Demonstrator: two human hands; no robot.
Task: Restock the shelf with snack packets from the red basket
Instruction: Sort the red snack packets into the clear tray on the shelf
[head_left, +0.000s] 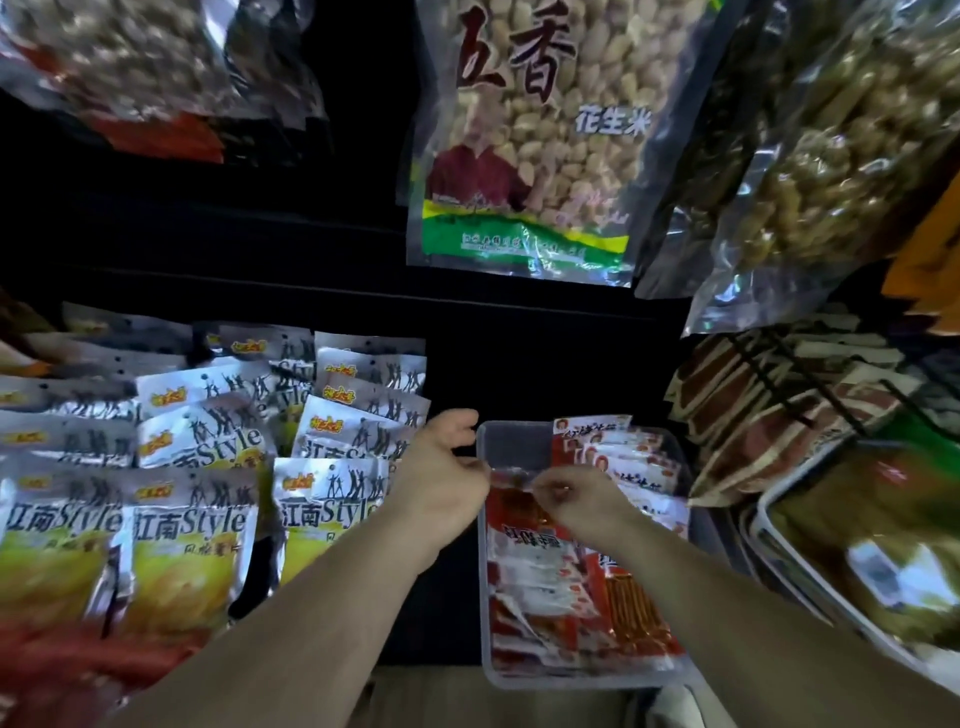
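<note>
Reaching into a clear bin (485, 670) on the shelf, both hands pinch the top edge of one red snack packet (519, 512): the left hand (441, 478), fingers curled, at its left corner, the right hand (576, 499) at its right. Silver-and-yellow packets (192, 525) lie just left; beyond hangs a peanut bag (540, 135).

Left hand (441, 478): pinching the top left corner of a red packet (519, 512), over the left rim of the bin.
Right hand (582, 501): pinching the same packet's top edge.
Bin (511, 444): clear, sitting under both hands, holding red stock.
Silver packets (197, 499): lying left of the left hand.
Peanut bag (524, 135): hanging above both hands.
</note>
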